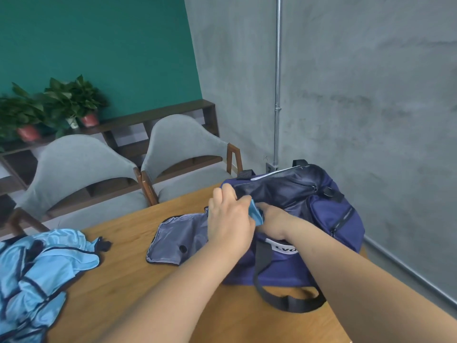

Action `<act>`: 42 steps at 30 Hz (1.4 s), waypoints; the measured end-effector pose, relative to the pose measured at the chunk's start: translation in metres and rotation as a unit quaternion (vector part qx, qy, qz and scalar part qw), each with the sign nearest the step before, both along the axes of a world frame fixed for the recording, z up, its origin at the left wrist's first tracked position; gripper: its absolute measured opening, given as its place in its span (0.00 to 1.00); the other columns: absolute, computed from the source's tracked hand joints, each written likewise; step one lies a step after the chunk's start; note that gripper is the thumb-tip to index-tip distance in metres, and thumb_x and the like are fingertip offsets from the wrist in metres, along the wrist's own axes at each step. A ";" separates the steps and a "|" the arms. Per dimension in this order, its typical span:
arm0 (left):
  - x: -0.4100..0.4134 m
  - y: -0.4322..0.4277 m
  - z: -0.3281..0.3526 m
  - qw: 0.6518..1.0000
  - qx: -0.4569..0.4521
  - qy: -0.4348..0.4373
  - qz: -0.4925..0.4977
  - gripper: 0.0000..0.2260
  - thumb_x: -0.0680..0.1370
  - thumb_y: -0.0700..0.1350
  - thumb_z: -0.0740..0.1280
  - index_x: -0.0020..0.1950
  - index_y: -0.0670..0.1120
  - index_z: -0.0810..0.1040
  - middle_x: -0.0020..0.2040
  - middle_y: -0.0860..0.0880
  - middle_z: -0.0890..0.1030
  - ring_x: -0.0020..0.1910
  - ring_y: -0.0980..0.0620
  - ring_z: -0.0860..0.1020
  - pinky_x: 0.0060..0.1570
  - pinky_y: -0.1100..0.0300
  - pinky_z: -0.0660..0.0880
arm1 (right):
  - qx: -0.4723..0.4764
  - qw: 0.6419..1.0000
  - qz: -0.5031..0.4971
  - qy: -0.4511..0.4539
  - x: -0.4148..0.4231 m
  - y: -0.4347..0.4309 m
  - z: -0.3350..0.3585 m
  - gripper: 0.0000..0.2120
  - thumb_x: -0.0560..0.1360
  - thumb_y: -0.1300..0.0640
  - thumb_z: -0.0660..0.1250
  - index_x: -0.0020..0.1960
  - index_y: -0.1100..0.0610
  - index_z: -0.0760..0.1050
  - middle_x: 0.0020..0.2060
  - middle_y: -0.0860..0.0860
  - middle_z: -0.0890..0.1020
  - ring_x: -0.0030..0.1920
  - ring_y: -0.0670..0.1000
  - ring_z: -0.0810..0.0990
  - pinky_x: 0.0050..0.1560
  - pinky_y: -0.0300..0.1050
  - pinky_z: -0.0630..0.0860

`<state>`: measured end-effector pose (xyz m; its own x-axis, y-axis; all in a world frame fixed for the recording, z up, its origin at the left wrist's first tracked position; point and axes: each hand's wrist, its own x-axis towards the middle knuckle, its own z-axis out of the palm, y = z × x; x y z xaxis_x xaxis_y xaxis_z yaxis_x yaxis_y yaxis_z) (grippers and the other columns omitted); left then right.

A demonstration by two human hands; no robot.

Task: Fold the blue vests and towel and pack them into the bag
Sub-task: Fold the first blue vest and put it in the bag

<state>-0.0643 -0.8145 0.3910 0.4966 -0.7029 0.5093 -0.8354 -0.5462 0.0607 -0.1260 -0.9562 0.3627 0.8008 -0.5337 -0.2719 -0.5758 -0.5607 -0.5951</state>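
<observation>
A navy bag (329,214) stands open on the right of the wooden table (138,288), its grey-lined flap (178,238) lying out to the left. My left hand (230,219) and my right hand (274,219) meet at the bag's mouth with a folded light-blue cloth (256,212) between them. The left fingers curl over the cloth's top. My right hand reaches into the opening, its fingers hidden inside. A heap of light-blue vests (37,276) with dark trim lies unfolded at the table's left edge.
Two grey chairs (81,174) stand behind the table's far edge. A dark shelf with potted plants (61,105) runs along the green wall. The bag's black strap (284,300) loops onto the table in front. A concrete wall stands close on the right.
</observation>
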 end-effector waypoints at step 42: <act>0.055 0.011 0.043 0.960 0.064 0.233 -0.140 0.35 0.79 0.32 0.64 0.83 0.52 0.61 0.84 0.56 0.53 0.69 0.49 0.74 0.64 0.56 0.74 | -0.254 0.917 0.249 0.183 0.018 0.032 -0.031 0.41 0.81 0.67 0.56 0.85 0.43 0.40 0.83 0.44 0.36 0.83 0.54 0.35 0.82 0.61 0.49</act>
<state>-0.0097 -0.8037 0.4336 0.4319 -0.8840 0.1789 -0.8492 -0.3318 0.4107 -0.1082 -0.9245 0.3317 0.8840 -0.2592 -0.3891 -0.2825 -0.9593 -0.0029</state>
